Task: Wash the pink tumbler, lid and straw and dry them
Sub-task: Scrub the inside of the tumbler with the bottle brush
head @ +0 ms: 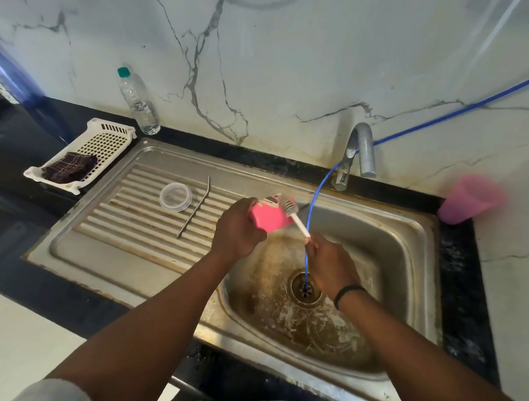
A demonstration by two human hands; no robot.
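Surface [21,144]: dark, runs along the marble wall and frames the steel sink [408,238].
Sink: drainboard on the left, stained basin on the right; tap [362,150] at the back rim.
Blue hose [309,221]: drops from the tap area into the basin drain [305,290].
White basket [107,144]: upper left of the frame, on the surface; a dark checked cloth [70,167] lies in it.
Water bottle [138,103]: upright behind the basket, against the wall.
Pink cup [468,200]: right edge of the frame, blurred.
Pink tumbler [267,217]: centre of the frame, held tilted over the basin's left edge.
Left hand [237,229]: fingers curled round the tumbler body.
Right hand [330,265]: fingers pinch the white handle of the bottle brush [296,215]; bristles at the tumbler mouth.
Lid [176,196]: clear, flat on the drainboard.
Straw [195,207]: metal, lying just right of the lid.
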